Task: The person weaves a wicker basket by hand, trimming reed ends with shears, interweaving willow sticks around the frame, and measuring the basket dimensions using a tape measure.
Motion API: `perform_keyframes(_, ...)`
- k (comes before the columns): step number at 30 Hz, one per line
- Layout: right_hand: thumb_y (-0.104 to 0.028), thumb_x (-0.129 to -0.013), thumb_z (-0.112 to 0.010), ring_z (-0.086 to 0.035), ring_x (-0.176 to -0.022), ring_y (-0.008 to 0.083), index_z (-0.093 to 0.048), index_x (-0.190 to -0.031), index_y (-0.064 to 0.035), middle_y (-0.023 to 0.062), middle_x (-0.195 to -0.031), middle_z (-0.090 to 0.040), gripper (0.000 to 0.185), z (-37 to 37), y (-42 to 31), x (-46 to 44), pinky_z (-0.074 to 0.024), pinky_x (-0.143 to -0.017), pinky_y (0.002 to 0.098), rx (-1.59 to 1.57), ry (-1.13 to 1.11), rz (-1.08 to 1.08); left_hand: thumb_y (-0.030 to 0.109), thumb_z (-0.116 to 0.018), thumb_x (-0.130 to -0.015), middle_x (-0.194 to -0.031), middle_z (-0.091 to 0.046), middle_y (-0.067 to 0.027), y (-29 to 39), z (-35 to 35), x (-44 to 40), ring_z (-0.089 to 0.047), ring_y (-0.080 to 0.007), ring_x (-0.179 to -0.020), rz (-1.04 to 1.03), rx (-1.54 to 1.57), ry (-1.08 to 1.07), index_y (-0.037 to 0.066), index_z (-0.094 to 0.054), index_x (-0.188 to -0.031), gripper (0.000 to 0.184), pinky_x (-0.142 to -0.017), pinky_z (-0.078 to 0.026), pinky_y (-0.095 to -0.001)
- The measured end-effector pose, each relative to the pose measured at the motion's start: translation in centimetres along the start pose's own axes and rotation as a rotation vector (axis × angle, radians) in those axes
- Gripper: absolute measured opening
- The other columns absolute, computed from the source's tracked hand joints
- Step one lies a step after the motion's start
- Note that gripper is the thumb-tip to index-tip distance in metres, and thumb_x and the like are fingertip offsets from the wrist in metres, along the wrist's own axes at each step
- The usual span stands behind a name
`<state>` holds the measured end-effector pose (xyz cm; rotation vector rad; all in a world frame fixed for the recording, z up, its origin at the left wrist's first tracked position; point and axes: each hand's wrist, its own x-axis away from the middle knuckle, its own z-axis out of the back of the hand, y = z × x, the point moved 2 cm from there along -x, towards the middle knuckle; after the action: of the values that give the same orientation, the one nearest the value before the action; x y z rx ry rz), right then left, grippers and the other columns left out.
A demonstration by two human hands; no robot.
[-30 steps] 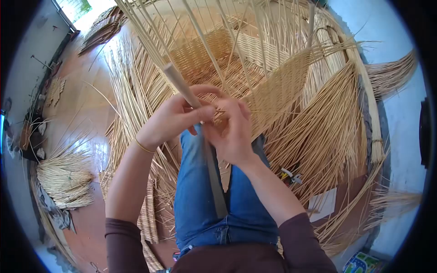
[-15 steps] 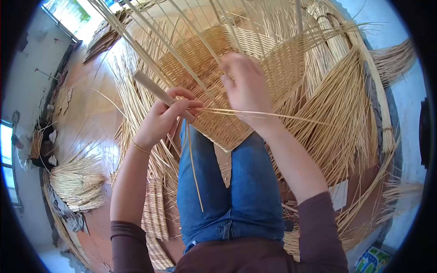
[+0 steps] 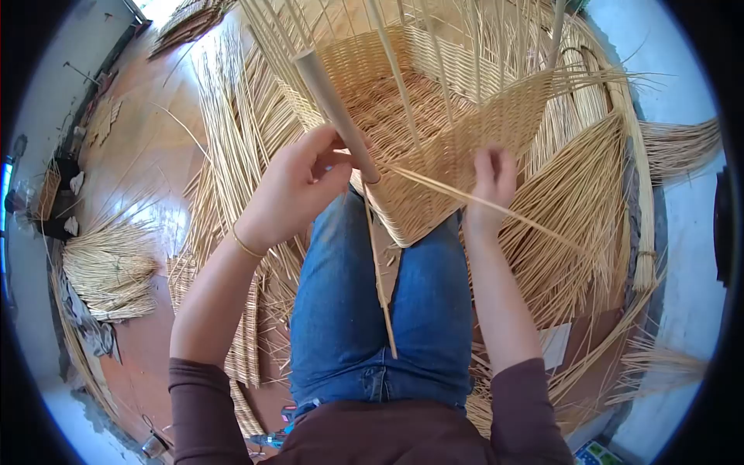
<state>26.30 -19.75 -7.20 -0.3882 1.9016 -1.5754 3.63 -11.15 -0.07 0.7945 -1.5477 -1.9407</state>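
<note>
Tan thin wicker strands [image 3: 442, 185] toward 4 o'clock may slacken if our right hand [image 3: 490, 190] isn't pinching, can't tell; left hand [image 3: 293, 184] half-curled.

1. Wicker basket [image 3: 496, 116]: honey-tan walls in a tight over-under weave; the woven base [image 3: 403, 112] is redder brown.
2. Jeans [image 3: 341, 310] below the basket: faded mid-blue.
3. Shirt [image 3: 387, 434], farther below the basket: plain dark plum-brown.
4. Loose reeds [image 3: 570, 190] right of the basket: golden straw, streaked darker.

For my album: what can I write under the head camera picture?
Left hand at the post of a wicker basket, right hand nearby.
</note>
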Motion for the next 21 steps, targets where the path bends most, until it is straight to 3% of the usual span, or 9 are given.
perform_keyframes(1,-0.007,-0.086,-0.063,-0.048,-0.07,0.0102,-0.057,-0.097,-0.004,0.0017,-0.08,-0.051,0.013,1.0,0.5,1.4,-0.0424,-0.066,0.025,0.064,0.021,-0.088,-0.001,-0.052,-0.087,-0.097,-0.066,-0.0085,0.0,0.2,0.2,-0.065,-0.0121,-0.083,-0.067,-0.137,0.068,-0.002,-0.054,-0.115,0.028,-0.068,-0.05,-0.0246)
perform_keyframes(2,-0.006,-0.084,-0.064,-0.052,-0.071,0.0133,-0.057,-0.099,-0.0039,0.0039,-0.084,-0.055,0.017,1.4,0.3,3.3,-0.0437,-0.068,0.0267,0.21,-0.119,0.025,-0.001,-0.052,-0.087,-0.097,-0.066,-0.0085,0.1,0.6,0.1,-0.065,-0.0121,-0.083,-0.071,-0.129,0.069,-0.002,-0.054,-0.115,0.028,-0.068,-0.05,-0.0246)
perform_keyframes(4,-0.005,-0.081,-0.067,-0.058,-0.077,0.0205,-0.059,-0.105,-0.0039,0.008,-0.092,-0.06,0.025,0.6,-1.5,6.4,-0.046,-0.071,0.031,0.436,-0.39,0.242,0.0,-0.054,-0.084,-0.098,-0.066,-0.0094,0.6,1.2,-0.2,-0.067,-0.0191,-0.08,-0.167,-0.582,0.063,0.003,-0.056,-0.115,0.031,-0.068,-0.052,-0.0291)
perform_keyframes(5,-0.004,-0.079,-0.068,-0.06,-0.082,0.0246,-0.059,-0.108,-0.004,0.0098,-0.097,-0.062,0.03,-0.5,-3.7,7.3,-0.0471,-0.072,0.0335,0.516,-0.52,0.349,0.002,-0.056,-0.082,-0.104,-0.064,-0.0105,-0.1,1.1,-0.7,-0.066,-0.0271,-0.078,-0.285,-0.617,0.054,0.006,-0.059,-0.112,0.03,-0.068,-0.052,-0.0349)
perform_keyframes(7,-0.004,-0.076,-0.071,-0.061,-0.087,0.0297,-0.061,-0.11,-0.0048,0.0106,-0.1,-0.063,0.035,-2.2,-5.9,7.9,-0.048,-0.074,0.0377,0.432,-0.562,0.564,0.006,-0.058,-0.082,-0.11,-0.062,-0.0113,-0.9,0.3,-1.6,-0.064,-0.0313,-0.078,-0.327,-0.636,-0.069,0.006,-0.06,-0.108,0.027,-0.07,-0.052,-0.0397)
perform_keyframes(8,-0.003,-0.076,-0.071,-0.061,-0.084,0.0275,-0.062,-0.108,-0.0047,0.0093,-0.098,-0.064,0.033,-2.5,-5.9,8.1,-0.0484,-0.072,0.0369,0.354,-0.52,0.613,0.011,-0.063,-0.081,-0.108,-0.061,-0.0091,-1.0,0.1,-1.9,-0.064,-0.0304,-0.082,-0.179,-0.61,-0.188,0.007,-0.061,-0.103,0.022,-0.07,-0.052,-0.0395)
perform_keyframes(13,0.001,-0.077,-0.067,-0.061,-0.082,0.0254,-0.064,-0.106,-0.004,0.0087,-0.098,-0.065,0.029,-1.3,-5.7,8.2,-0.0483,-0.071,0.0329,0.44,-0.502,0.604,0.012,-0.073,-0.076,-0.108,-0.065,-0.0071,-1.3,0.1,-2.7,-0.064,-0.0272,-0.085,-0.296,-0.705,-0.303,0.011,-0.067,-0.107,0.031,-0.073,-0.051,-0.035)
perform_keyframes(17,0.0,-0.081,-0.065,-0.062,-0.081,0.0234,-0.066,-0.104,-0.004,0.0087,-0.096,-0.065,0.023,-0.6,-5.9,8.8,-0.0482,-0.071,0.0311,0.417,-0.489,0.514,0.013,-0.075,-0.077,-0.107,-0.065,-0.0055,-2.2,0.0,-2.2,-0.063,-0.0216,-0.083,-0.293,-0.465,-0.289,0.009,-0.068,-0.103,0.027,-0.073,-0.051,-0.0325)
perform_keyframes(21,-0.007,-0.092,-0.058,-0.059,-0.083,0.014,-0.061,-0.104,-0.0034,0.0048,-0.093,-0.063,0.013,0.0,-4.6,7.3,-0.0462,-0.074,0.0263,0.014,-0.428,-0.132,0.011,-0.076,-0.078,-0.101,-0.062,-0.0048,-3.1,-1.0,-2.5,-0.057,-0.0126,-0.075,-0.324,-0.235,-0.288,0.005,-0.065,-0.099,0.025,-0.064,-0.049,-0.0257)
